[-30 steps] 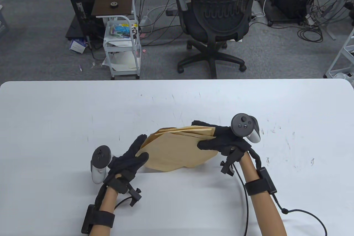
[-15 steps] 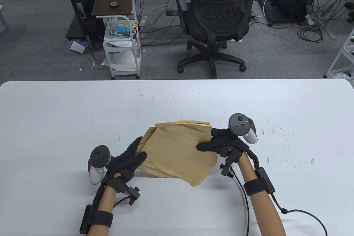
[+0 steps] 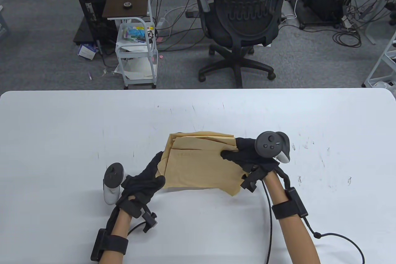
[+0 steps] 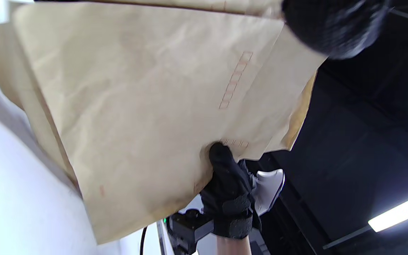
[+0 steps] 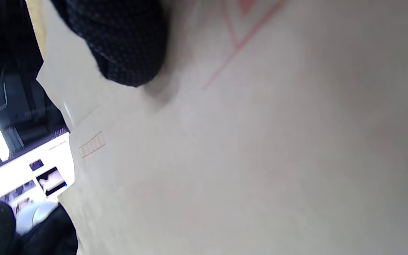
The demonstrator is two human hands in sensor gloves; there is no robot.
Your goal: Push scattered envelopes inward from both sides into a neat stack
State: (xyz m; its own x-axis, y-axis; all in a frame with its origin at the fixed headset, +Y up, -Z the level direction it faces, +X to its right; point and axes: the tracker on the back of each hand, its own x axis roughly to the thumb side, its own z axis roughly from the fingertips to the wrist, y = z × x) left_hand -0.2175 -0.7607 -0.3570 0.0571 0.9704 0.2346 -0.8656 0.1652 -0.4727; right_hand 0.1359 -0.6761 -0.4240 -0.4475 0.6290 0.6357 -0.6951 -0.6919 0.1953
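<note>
Now the envelopes are squaring up compared with a moment ago, both hands' fingers pinching the edges, nearly a stack

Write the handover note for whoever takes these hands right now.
Left hand: grips the left edge of the envelopes.
Right hand: grips their right edge, thumb on top.
Envelopes: gathered in one bundle between the hands at the table's near middle.
Done: envelopes brought together.
Left: edges fan unevenly at the far side and a near corner sticks out; square them up, lay the stack flat.
</note>
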